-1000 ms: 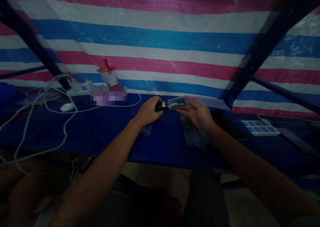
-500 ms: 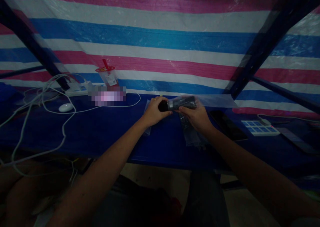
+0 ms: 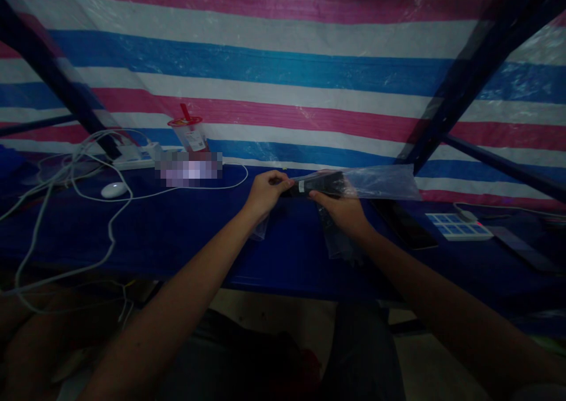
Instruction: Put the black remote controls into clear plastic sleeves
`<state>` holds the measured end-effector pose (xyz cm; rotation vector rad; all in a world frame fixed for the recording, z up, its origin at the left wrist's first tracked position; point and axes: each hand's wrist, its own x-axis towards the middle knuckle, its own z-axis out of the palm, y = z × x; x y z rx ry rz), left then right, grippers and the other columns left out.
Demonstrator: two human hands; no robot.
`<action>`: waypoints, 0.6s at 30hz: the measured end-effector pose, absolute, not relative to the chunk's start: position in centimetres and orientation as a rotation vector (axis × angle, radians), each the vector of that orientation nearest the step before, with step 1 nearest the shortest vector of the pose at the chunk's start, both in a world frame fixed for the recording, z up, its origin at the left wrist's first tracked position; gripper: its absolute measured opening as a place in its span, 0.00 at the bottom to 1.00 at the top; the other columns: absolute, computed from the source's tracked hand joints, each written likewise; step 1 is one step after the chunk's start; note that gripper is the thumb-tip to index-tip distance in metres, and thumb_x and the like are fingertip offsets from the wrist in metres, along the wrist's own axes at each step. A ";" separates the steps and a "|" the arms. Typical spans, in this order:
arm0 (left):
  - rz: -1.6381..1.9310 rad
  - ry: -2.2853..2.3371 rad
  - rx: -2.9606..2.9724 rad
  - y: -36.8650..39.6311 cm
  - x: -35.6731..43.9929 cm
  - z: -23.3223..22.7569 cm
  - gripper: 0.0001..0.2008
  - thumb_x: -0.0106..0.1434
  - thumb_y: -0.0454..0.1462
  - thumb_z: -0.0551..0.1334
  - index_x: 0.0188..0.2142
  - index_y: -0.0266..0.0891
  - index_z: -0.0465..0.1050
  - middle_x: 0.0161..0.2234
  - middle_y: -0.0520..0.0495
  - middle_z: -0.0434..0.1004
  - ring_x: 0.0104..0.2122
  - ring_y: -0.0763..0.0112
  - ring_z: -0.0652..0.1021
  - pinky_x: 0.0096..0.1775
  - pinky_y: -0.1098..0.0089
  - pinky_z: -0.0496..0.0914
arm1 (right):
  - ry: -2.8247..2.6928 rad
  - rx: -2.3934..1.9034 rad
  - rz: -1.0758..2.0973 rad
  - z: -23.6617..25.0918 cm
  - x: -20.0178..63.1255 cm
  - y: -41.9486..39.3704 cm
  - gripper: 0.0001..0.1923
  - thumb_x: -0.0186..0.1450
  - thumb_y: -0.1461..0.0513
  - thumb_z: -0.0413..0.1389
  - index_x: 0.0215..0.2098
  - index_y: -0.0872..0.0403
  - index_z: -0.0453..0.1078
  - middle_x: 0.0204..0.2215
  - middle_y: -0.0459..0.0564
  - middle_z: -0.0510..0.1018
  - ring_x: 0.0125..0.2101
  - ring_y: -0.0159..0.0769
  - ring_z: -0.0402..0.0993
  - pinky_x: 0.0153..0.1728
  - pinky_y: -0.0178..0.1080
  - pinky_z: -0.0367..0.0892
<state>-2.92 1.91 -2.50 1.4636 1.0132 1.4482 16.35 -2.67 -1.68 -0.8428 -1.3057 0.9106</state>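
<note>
A black, oblong object [image 3: 322,183] with a small white label is held level above the blue table [image 3: 287,253]; its exact kind is not clear. My right hand [image 3: 342,209] grips its right part, thumb in front. Fingers and thumb of my left hand [image 3: 265,194] are pinched together at its left end. From the right end a clear plastic bag [image 3: 384,180] stretches out past my right hand. Beneath my right wrist lies another clear bag [image 3: 338,242] with dark contents. A further piece of clear plastic [image 3: 260,231] is partly hidden behind my left wrist.
To the left are a white mouse [image 3: 114,190], tangled white cables [image 3: 112,224], a power strip [image 3: 137,160] and a red-lidded cup [image 3: 192,135]. On the right lie a dark flat device [image 3: 409,224] and a white-and-blue power strip [image 3: 457,227]. Striped sheeting [image 3: 274,71] hangs behind.
My left hand has gone from being wrapped round the object's black end to a pinch there. The clear bag now stands out straighter to the right.
</note>
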 end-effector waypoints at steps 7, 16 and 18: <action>1.493 1.136 1.422 1.9 -3.4 -2.1 0.07 0.53 0.37 0.71 0.27 0.37 0.75 0.27 0.51 0.76 0.29 0.72 0.74 0.37 0.68 0.67 | -1.071 -0.714 1.131 -1.7 16.6 -2.0 0.17 0.57 0.56 0.68 0.44 0.48 0.72 0.41 0.45 0.80 0.46 0.44 0.79 0.44 0.50 0.80; 1.548 1.265 1.415 2.1 -4.1 -2.3 0.07 0.54 0.33 0.70 0.24 0.37 0.73 0.24 0.50 0.73 0.25 0.73 0.73 0.31 0.69 0.67 | -1.048 -0.756 1.133 -1.5 16.6 -1.8 0.18 0.58 0.58 0.68 0.45 0.48 0.71 0.44 0.48 0.78 0.49 0.45 0.77 0.48 0.50 0.80; 1.566 1.255 1.332 2.1 -3.9 -2.1 0.08 0.56 0.31 0.68 0.24 0.37 0.70 0.24 0.50 0.72 0.25 0.72 0.75 0.32 0.68 0.69 | -1.020 -0.734 1.178 -1.4 16.7 -1.8 0.18 0.57 0.58 0.68 0.42 0.49 0.69 0.44 0.49 0.78 0.50 0.46 0.77 0.49 0.52 0.79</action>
